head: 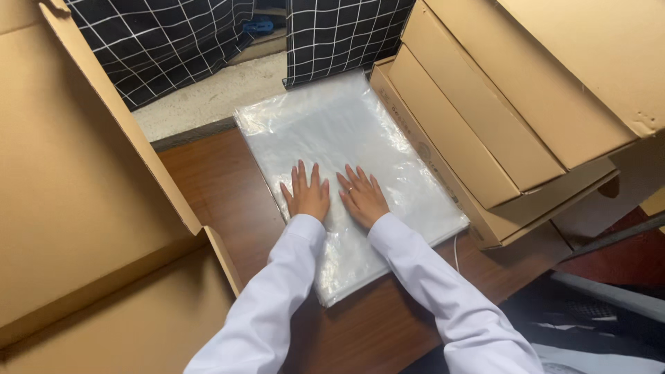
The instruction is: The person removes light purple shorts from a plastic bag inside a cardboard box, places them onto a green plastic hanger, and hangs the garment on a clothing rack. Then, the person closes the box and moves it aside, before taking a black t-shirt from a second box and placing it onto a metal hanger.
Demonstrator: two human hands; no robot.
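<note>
Both arms, in white sleeves, extend forward over the near edge of the dark wooden tabletop [228,201]. The left hand [306,195] lies palm down, fingers spread and released, pressing flat on the stack of clear plastic bags [332,131]. The right hand [363,199], a ring on one finger, rests beside it in the same flat, ungrasping pose. The stack lies across the tabletop's middle, reaching its far edge, between a large cardboard box [62,173] at left and stacked flat cartons [485,131] at right. Beyond hangs black grid-patterned fabric [159,41].
</note>
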